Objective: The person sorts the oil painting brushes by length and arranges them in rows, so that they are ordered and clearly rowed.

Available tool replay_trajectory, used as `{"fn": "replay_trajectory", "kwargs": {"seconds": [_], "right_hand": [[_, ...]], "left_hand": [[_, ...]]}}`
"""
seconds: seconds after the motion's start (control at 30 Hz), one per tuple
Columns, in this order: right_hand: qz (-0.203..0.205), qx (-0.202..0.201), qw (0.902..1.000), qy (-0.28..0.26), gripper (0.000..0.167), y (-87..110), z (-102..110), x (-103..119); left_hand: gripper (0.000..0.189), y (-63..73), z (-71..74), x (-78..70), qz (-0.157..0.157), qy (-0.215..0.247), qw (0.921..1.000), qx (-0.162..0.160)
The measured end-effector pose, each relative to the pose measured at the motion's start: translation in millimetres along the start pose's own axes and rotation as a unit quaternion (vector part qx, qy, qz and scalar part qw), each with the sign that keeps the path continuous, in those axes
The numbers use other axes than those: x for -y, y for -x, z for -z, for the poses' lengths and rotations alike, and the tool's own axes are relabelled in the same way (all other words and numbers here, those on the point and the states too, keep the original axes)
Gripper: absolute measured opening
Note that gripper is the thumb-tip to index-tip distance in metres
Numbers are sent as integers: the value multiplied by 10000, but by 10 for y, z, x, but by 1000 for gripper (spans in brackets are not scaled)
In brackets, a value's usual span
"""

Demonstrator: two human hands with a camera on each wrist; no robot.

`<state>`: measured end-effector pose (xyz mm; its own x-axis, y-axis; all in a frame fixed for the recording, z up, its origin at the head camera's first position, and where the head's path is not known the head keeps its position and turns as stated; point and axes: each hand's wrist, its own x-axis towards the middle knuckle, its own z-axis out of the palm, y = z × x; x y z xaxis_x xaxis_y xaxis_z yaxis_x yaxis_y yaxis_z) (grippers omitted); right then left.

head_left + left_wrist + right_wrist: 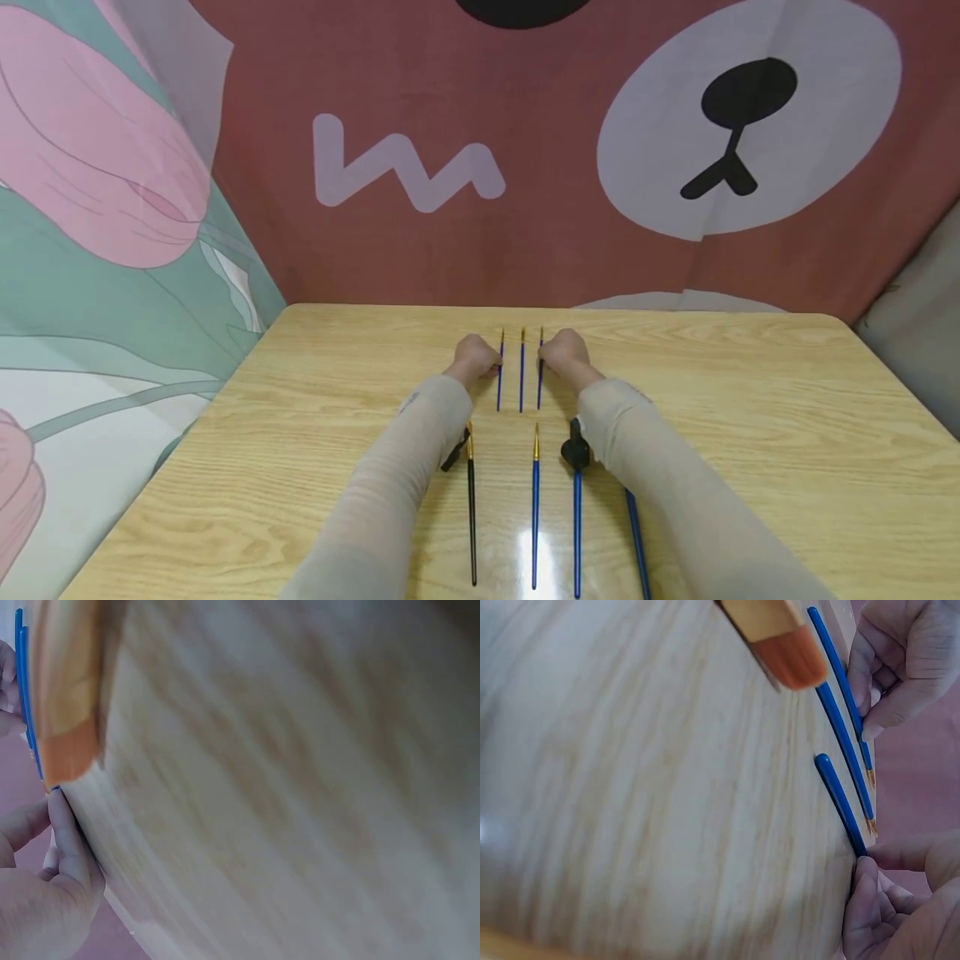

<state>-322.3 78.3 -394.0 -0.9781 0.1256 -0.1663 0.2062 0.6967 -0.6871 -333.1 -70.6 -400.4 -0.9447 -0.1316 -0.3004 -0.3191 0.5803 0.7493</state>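
Observation:
Three thin blue paintbrushes lie side by side near the table's far edge, bristles pointing away. My left hand (476, 358) pinches the left thin paintbrush (499, 387) between thumb and fingers. On the other side, my right hand (566, 353) pinches the right thin paintbrush (539, 392); the right wrist view shows its blue handle end (838, 796) sticking out from the fingertips. Between the hands, untouched, lies the middle thin paintbrush (522, 375). In the left wrist view, the left hand (49, 892) hides most of its brush.
Closer to me lies a row of larger brushes: a black-handled one (472, 525), a blue one (535, 525), another blue one (577, 542) and a thicker blue one (637, 542) partly under my right sleeve. Wide orange bristles (791, 660) loom near the right wrist camera. A printed cloth (420, 258) hangs behind the table.

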Motion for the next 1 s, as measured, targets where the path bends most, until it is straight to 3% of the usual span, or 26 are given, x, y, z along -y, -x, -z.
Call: {"fn": "replay_trajectory", "kwargs": {"seconds": [0.3, 0.67, 0.97, 1.0], "right_hand": [[38, 122, 9998, -172, 25, 1, 3, -26], [-38, 180, 9983, -554, 14, 10, 16, -38], [138, 323, 9868, -1579, 9, 8, 22, -109], [141, 353, 9846, -1705, 7, 15, 25, -105]], "left_hand": [[15, 6, -14, -7, 79, -30, 10000, -46], [19, -15, -25, -12, 194, 425, 9989, -43], [16, -83, -12, -2, 457, 1050, 9931, 260], [14, -144, -21, 49, 289, 1224, 9914, 362]]}}
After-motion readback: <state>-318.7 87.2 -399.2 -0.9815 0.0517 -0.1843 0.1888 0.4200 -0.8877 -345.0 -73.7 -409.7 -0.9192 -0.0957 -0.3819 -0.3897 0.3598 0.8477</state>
